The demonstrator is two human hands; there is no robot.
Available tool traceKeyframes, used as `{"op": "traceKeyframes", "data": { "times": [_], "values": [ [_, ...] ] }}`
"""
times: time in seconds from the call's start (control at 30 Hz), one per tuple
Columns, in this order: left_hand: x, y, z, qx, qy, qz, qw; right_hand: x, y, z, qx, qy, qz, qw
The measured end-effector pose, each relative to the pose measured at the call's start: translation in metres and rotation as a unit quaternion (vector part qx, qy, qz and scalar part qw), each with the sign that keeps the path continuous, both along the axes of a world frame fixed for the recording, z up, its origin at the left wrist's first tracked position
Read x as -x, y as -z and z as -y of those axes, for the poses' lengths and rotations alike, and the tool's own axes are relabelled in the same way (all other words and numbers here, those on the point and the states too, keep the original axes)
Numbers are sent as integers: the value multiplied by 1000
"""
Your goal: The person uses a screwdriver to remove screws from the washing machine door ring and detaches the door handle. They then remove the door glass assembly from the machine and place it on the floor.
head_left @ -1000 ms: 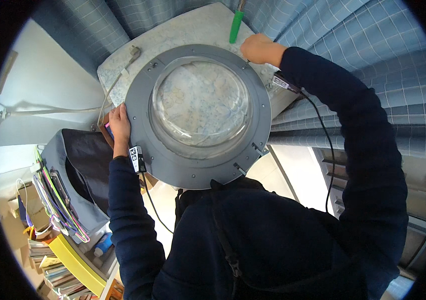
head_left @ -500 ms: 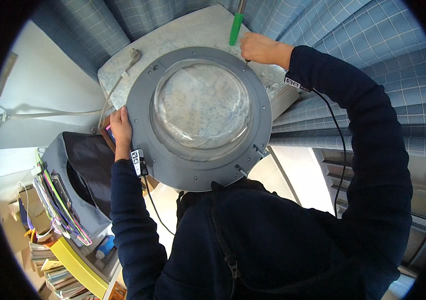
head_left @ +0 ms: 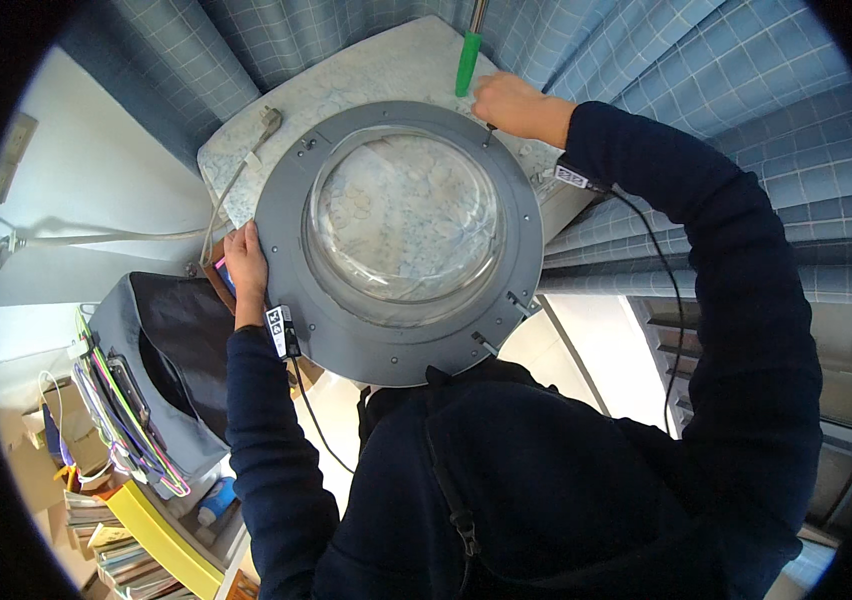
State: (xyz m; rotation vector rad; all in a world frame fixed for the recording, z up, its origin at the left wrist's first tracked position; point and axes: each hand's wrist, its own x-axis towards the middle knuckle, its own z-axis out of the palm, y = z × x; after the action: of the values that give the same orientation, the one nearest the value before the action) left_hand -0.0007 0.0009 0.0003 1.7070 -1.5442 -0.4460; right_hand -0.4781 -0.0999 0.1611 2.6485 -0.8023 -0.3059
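A round washing machine door (head_left: 281, 275), a grey ring around a clear glass bowl (head_left: 406, 215), lies bowl-up on the marbled tabletop. Small screws dot the ring, and two metal hinge pieces (head_left: 484, 343) stick out at its near right edge. My left hand (head_left: 245, 262) grips the ring's left edge, fingers bent over it. At the far right of the ring, my right hand (head_left: 509, 103) is closed around a screwdriver (head_left: 489, 133); its dark shaft points down to a screw spot, while its handle is hidden in the fist. Just left of that hand is a green-handled tool (head_left: 467, 65) with a metal shaft.
A power plug (head_left: 270, 118) with its cord lies on the marbled tabletop (head_left: 376, 65) at the back left. Blue checked curtains (head_left: 646, 60) hang behind and to the right. A grey fabric bag (head_left: 171, 340), hangers and a yellow-edged rack (head_left: 161, 540) of books stand at the left.
The whole view has shifted slightly. My right hand stays at the far right of the ring with the screwdriver, turned a little; my left hand keeps its hold on the edge.
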Motion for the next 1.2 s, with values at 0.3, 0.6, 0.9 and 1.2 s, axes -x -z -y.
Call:
{"op": "traceKeyframes", "data": {
  "times": [0.3,0.6,0.9,1.2],
  "values": [
    [-2,-2,2,6,13,45,999,16,4,15,-270,288,-63,917],
    [5,-6,-2,-21,8,-10,1000,-3,7,7,-138,175,31,974],
    [4,-5,-2,-14,-2,4,1000,16,-5,-1,-173,238,41,955],
    [4,-4,-3,-4,3,-18,1000,-12,-5,1,-187,238,1,953]
  ]
}}
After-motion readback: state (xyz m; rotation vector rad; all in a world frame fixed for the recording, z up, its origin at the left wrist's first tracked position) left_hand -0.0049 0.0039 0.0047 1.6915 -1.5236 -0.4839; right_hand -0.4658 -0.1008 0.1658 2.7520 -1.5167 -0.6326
